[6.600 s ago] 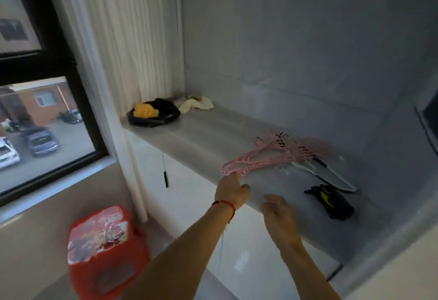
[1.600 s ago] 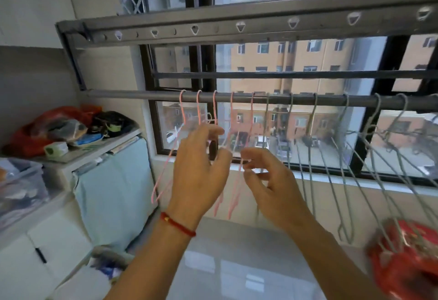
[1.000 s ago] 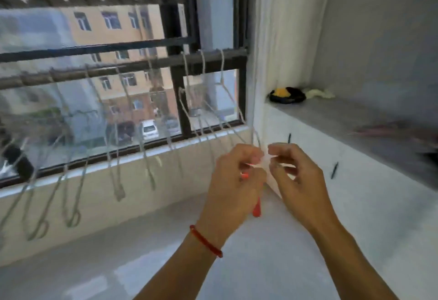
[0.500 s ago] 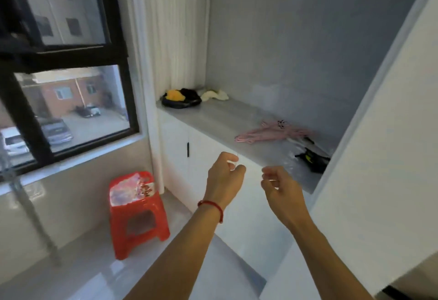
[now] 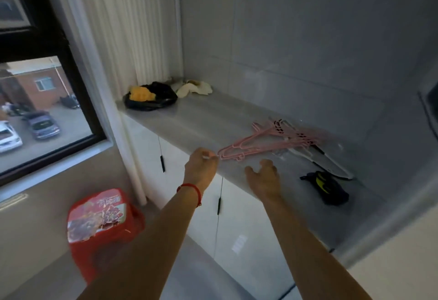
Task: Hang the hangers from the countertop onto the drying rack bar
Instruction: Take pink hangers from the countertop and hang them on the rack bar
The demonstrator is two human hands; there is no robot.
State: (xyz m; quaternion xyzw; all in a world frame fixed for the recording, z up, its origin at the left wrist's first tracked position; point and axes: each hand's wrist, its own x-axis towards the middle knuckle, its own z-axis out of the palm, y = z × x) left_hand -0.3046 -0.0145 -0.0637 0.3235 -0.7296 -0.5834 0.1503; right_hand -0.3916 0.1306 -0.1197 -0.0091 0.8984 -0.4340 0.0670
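Note:
A bundle of pink hangers [image 5: 272, 142] lies on the grey countertop [image 5: 201, 121], overlapping each other, with a white hanger [image 5: 331, 165] partly under them to the right. My left hand [image 5: 201, 167], with a red string at the wrist, has its fingertips pinched on the near left tip of the pink bundle at the counter's front edge. To its right my right hand [image 5: 263, 178] hovers over the counter edge just below the hangers, fingers spread and holding nothing. The drying rack bar is out of view.
A black and yellow object [image 5: 328, 187] lies on the counter right of my hands. A black bag with something yellow [image 5: 149, 97] and a cream cloth [image 5: 194, 88] sit at the far end by the curtain [image 5: 123, 27]. A red stool [image 5: 102, 226] stands below left, under the window [image 5: 35, 114].
The view has swung from the rack bar with hung hangers back to the countertop. Both hands have reached forward, and my left fingertips now touch the pink bundle's tip.

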